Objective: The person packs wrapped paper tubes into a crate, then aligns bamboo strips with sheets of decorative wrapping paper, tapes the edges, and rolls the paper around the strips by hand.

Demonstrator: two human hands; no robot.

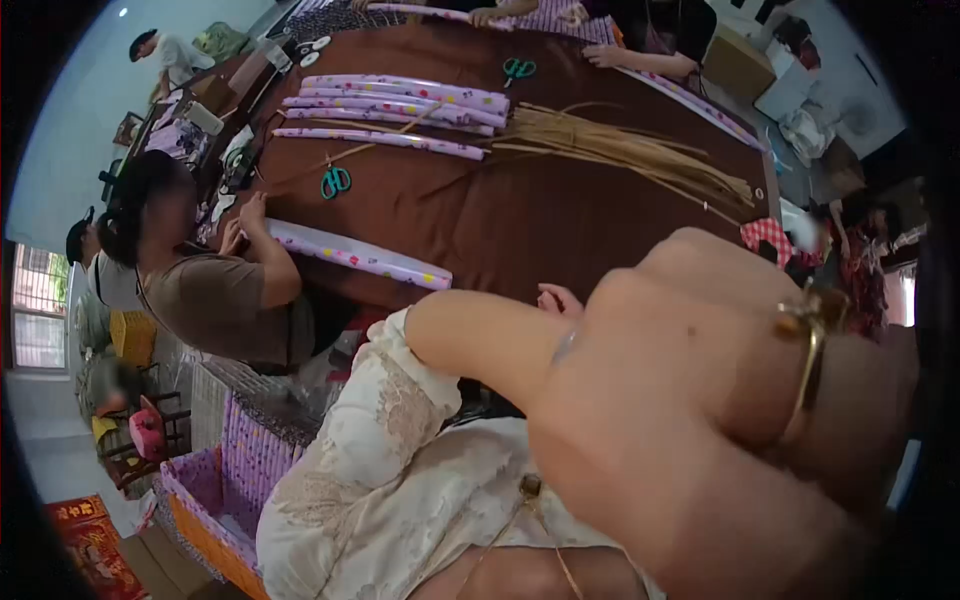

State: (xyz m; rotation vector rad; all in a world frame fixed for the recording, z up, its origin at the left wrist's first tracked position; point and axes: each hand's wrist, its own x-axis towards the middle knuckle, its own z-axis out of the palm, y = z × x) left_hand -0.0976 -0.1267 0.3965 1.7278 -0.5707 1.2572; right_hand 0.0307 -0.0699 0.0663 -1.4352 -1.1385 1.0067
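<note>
My left hand (690, 400) is raised very close to the camera and fills the lower right; a ring (815, 375) shows on it. Its fingers bend away to the right, and their tips and anything in them are hidden. Past my left forearm, at the near table edge, part of my right hand (562, 299) shows with loosely curled fingers apart and nothing visible in them. Left of it on the brown tablecloth (520, 235) lies a purple patterned roll (360, 258), its far end touched by a co-worker's hands.
Several patterned rolls (400, 98), a bundle of tan strips (630, 150) and two pairs of teal scissors (336, 181) (518, 69) lie on the table. A co-worker (215, 295) is at the left; others are across the table. A lined basket (205, 500) stands lower left.
</note>
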